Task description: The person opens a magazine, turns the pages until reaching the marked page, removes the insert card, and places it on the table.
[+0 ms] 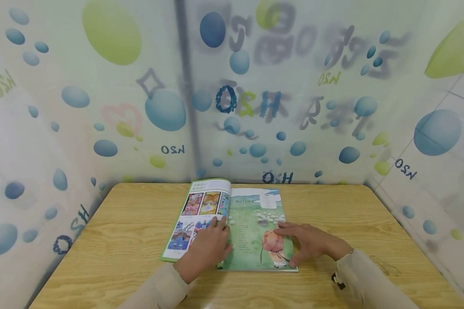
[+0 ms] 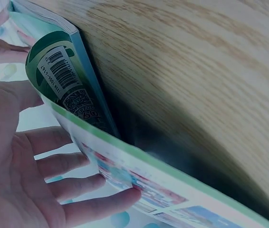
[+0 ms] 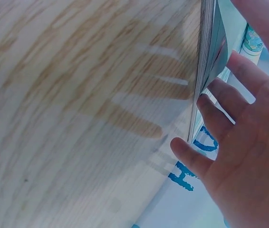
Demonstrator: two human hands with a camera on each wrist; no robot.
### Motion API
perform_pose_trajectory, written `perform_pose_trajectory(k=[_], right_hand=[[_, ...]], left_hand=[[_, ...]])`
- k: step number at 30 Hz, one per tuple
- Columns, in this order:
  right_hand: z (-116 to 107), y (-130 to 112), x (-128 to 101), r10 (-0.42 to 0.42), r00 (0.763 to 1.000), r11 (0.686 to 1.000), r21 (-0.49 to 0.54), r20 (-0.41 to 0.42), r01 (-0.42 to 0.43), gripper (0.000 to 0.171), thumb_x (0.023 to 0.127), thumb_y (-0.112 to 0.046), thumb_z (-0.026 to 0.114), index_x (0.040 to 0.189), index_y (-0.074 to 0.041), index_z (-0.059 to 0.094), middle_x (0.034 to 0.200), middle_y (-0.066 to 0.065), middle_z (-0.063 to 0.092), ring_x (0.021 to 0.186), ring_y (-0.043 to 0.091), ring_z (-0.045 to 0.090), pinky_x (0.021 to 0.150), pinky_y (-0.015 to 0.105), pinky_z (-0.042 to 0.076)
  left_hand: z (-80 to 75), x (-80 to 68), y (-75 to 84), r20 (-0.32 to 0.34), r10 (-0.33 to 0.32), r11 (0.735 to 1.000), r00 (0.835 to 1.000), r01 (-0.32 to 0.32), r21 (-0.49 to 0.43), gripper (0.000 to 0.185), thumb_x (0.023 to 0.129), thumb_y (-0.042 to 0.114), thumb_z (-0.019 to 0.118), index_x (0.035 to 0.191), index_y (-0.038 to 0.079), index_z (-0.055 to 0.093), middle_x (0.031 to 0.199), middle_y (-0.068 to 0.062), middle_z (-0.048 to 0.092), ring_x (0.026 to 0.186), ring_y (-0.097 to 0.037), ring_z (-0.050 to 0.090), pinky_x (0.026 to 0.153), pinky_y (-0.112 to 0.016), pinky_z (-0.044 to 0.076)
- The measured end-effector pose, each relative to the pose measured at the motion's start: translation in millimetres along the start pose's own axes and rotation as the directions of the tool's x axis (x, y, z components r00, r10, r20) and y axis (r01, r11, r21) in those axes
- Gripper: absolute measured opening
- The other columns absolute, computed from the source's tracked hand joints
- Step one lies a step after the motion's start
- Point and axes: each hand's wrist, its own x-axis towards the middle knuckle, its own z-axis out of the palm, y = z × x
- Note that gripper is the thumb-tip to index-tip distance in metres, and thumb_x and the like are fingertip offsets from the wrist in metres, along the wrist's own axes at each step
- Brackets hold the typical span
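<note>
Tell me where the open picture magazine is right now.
In the head view the open, green-edged picture magazine lies flat at the middle of the light wooden table, near its far edge, with the left hand and right hand resting on its pages.

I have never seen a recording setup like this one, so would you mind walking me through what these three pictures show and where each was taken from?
There is no machine here: a person works with two bare hands and wears three cameras. The wide picture comes from the head camera, looking down at a wooden table with patterned sheets hung around it. On the table lies an open magazine. The left hand rests flat on its left page, which shows small coloured pictures; the right hand rests with straight fingers on the right page, a green illustration. Neither hand grips anything.

The other two pictures come from cameras strapped to the wrists, so they look sideways and very close. The left wrist view shows that hand against the curved left page, with a barcode on the cover behind. The right wrist view shows the stacked page edges beside the other hand.
</note>
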Motion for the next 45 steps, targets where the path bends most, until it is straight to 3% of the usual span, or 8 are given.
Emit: perform_pose_trajectory(k=[11, 17, 24, 30, 36, 41, 45], right_hand=[[-2.1, -1.4, 5.6, 0.016, 1.000, 0.999, -0.043, -0.023, -0.017, 0.083, 0.078, -0.061, 0.075, 0.142, -0.011, 0.056, 0.150, 0.016, 0.046, 0.137, 0.042, 0.042, 0.104, 0.064, 0.038], [-2.7, -3.7, 8.2, 0.020, 0.998, 0.999, -0.035, -0.053, -0.022, 0.082, 0.081, -0.059, 0.074, 0.140, -0.005, 0.056, 0.145, 0.015, 0.052, 0.134, 0.040, 0.047, 0.103, 0.062, 0.039], [-4.8, -6.2, 13.0, 0.095, 0.995, 0.995, 0.000, -0.033, -0.095, 0.085, 0.083, -0.064, 0.068, 0.143, -0.005, 0.053, 0.144, 0.011, 0.054, 0.134, 0.037, 0.048, 0.105, 0.058, 0.039], [-6.5, -9.5, 12.8, 0.077, 0.997, 0.997, -0.001, -0.028, -0.078, 0.084, 0.085, -0.062, 0.068, 0.143, -0.003, 0.052, 0.144, 0.014, 0.054, 0.133, 0.039, 0.048, 0.105, 0.060, 0.039], [-10.9, -12.3, 9.3, 0.089, 0.996, 0.996, 0.028, 0.011, -0.089, 0.088, 0.084, -0.060, 0.070, 0.146, -0.002, 0.048, 0.149, 0.016, 0.048, 0.137, 0.041, 0.042, 0.107, 0.061, 0.035], [-19.0, -9.2, 4.1, 0.149, 0.989, 0.986, 0.073, 0.021, -0.150, 0.094, 0.080, -0.059, 0.074, 0.148, -0.002, 0.044, 0.150, 0.019, 0.045, 0.138, 0.043, 0.041, 0.107, 0.061, 0.036], [-28.5, -4.6, -3.2, 0.231, 0.973, 0.961, 0.159, -0.015, -0.225, 0.081, 0.092, -0.056, 0.063, 0.150, -0.004, 0.042, 0.151, 0.022, 0.043, 0.136, 0.046, 0.041, 0.106, 0.064, 0.035]], left_hand=[[3.8, 2.6, 2.2, 0.071, -0.046, 0.999, 0.996, 0.048, -0.023, 0.072, 0.095, 0.062, 0.050, 0.127, -0.001, 0.065, 0.146, -0.019, 0.050, 0.130, -0.042, 0.050, 0.075, -0.057, 0.057], [4.6, 3.0, 5.2, 0.079, -0.034, 0.999, 0.996, 0.034, 0.008, 0.100, 0.083, 0.084, 0.043, 0.128, -0.002, 0.065, 0.145, -0.021, 0.050, 0.128, -0.042, 0.053, 0.067, -0.051, 0.059], [2.7, 1.1, 7.7, 0.052, -0.015, 1.000, 0.999, 0.014, 0.007, 0.117, 0.068, 0.091, 0.053, 0.130, -0.007, 0.061, 0.143, -0.026, 0.049, 0.125, -0.046, 0.052, 0.066, -0.051, 0.059], [2.1, 0.2, 8.4, 0.074, -0.013, 0.999, 0.997, 0.009, 0.052, 0.118, 0.065, 0.090, 0.059, 0.134, -0.007, 0.058, 0.144, -0.026, 0.048, 0.127, -0.048, 0.051, 0.067, -0.053, 0.059], [-0.1, -0.5, 7.0, 0.074, -0.010, 0.998, 0.997, 0.006, 0.065, 0.112, 0.069, 0.087, 0.058, 0.133, -0.005, 0.059, 0.144, -0.025, 0.049, 0.125, -0.046, 0.053, 0.063, -0.048, 0.059], [-1.4, -1.6, 4.6, 0.070, -0.003, 0.999, 0.998, 0.000, 0.035, 0.103, 0.075, 0.081, 0.059, 0.131, -0.005, 0.061, 0.143, -0.025, 0.050, 0.124, -0.046, 0.053, 0.064, -0.049, 0.059], [-1.8, -2.3, 2.2, 0.055, 0.012, 0.999, 0.998, -0.014, 0.049, 0.098, 0.078, 0.079, 0.058, 0.130, -0.004, 0.062, 0.141, -0.025, 0.051, 0.123, -0.045, 0.054, 0.066, -0.050, 0.059]])
